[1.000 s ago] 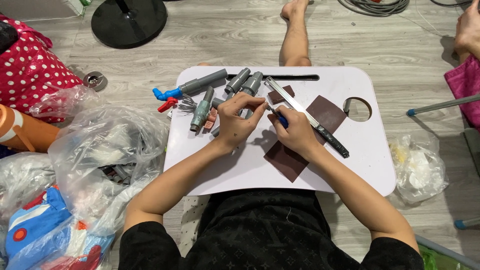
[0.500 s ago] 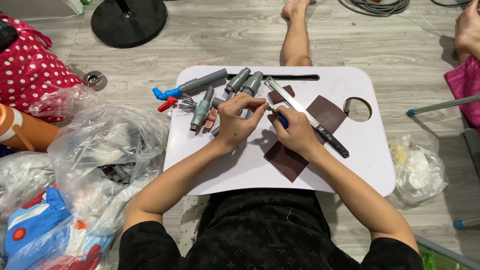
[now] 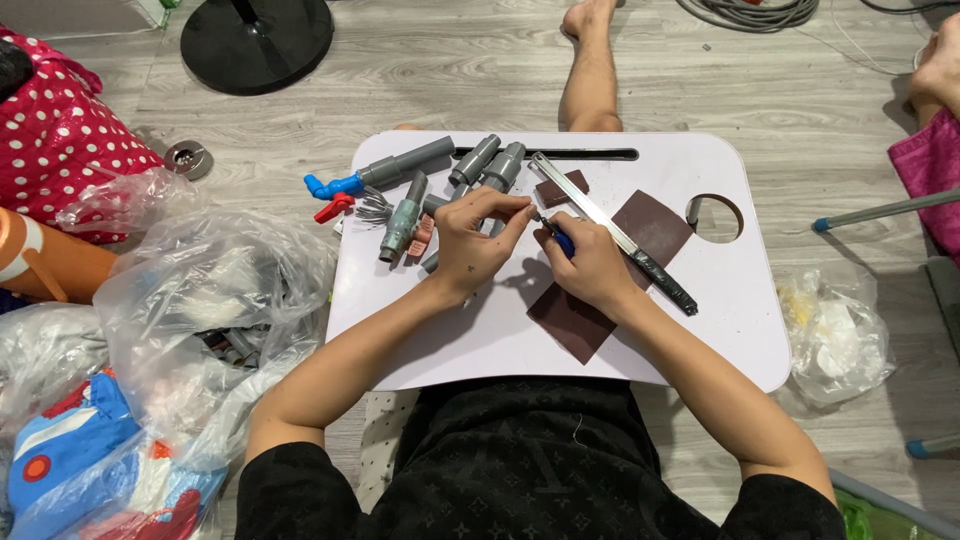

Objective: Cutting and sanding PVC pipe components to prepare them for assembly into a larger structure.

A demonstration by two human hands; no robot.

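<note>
Fingers of the left hand [image 3: 470, 240] pinch a small grey pipe piece [image 3: 498, 213] near the lap table's [image 3: 700, 340] far edge, while the right hand [image 3: 590, 265], curled shut, grips a blue-handled tool [image 3: 561, 240] touching it.

Lap table [image 3: 700, 330]: white, centre
Sandpaper sheet [image 3: 575, 320]: dark brown, on table
Pipe fittings [image 3: 490, 165]: grey, far left of table
Valve [image 3: 330, 187]: blue handle; second handle [image 3: 333, 208] red
Tool [image 3: 563, 240] in right hand [image 3: 590, 265]: blue grip
Cloth [image 3: 60, 140]: red, white polka dots, far left
Fan base [image 3: 255, 40]: black
Floor [image 3: 800, 100]: grey wood grain
Shirt [image 3: 520, 470]: black
</note>
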